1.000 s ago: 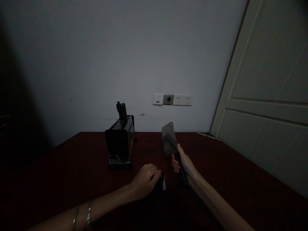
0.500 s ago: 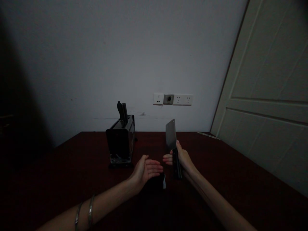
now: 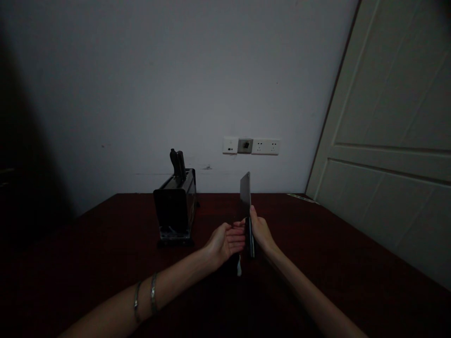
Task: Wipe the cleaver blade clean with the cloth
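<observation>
A cleaver [image 3: 245, 193] stands upright in the middle, blade up and turned nearly edge-on, its black handle at the bottom. My right hand [image 3: 261, 233] holds it by the upper handle, with the thumb along the blade's base. My left hand [image 3: 224, 243] is open, palm turned up and inward. Its fingertips reach close to the handle; whether they touch it I cannot tell. Under my left hand lies a dark thing with a white strip [image 3: 239, 266], too dim to make out. A black knife block [image 3: 172, 211] stands to the left with black knife handles [image 3: 178, 163] sticking out of its top.
The dark red table [image 3: 317, 244] runs back to a pale wall [image 3: 197, 84]. Sockets and a switch [image 3: 251, 146] sit low on that wall. A white panelled door [image 3: 391, 141] rises along the right side. The room is dim.
The cleaver has moved slightly left and turned more edge-on in my right hand. My left hand has come right and a little up, closing the gap to the handle.
</observation>
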`<state>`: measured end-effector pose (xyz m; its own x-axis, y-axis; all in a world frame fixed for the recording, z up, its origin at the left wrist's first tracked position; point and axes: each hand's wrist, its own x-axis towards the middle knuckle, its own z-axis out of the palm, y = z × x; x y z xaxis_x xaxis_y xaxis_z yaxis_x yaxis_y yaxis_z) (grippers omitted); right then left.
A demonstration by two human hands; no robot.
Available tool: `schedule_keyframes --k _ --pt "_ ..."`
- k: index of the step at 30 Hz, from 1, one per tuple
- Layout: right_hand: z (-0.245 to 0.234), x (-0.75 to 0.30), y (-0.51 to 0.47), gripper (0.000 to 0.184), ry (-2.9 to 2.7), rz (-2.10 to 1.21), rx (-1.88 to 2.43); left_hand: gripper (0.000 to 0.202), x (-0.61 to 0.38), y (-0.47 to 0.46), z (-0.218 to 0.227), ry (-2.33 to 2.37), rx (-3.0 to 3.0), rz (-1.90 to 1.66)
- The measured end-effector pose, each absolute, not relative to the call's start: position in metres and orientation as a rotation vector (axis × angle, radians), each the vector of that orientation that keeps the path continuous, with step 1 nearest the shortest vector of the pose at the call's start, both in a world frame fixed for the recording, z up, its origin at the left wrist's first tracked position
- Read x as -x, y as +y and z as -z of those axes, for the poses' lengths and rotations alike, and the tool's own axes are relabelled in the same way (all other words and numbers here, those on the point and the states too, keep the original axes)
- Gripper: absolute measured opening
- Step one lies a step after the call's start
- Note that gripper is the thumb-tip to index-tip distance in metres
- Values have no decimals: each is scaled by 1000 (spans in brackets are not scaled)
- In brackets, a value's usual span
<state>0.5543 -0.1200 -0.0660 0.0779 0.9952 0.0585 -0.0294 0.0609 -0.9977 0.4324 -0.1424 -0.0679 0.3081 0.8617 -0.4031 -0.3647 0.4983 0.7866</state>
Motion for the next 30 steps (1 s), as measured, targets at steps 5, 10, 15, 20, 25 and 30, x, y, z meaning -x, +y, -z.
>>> schedule_keyframes --k 5,10,15,20,25,30 --pt "66 -549 -122 65 -1239 -1050 1196 24 -445 -140 67 951 -620 -946" --pt "72 -545 -118 64 -1242 -1024 1165 28 -454 -141 60 963 -620 -981" --pt "73 -540 -117 63 -1196 -1052 1131 33 -462 -139 58 955 -621 -1057" --pt "75 -538 -117 61 -1207 -966 1121 35 -470 -135 63 816 -653 -1108" --pt "80 -538 -117 64 -1206 -945 1179 42 -470 -135 68 799 -728 -1082" --pt "75 -538 -125 63 -1211 -891 1199 57 -462 -138 66 876 -838 -986"
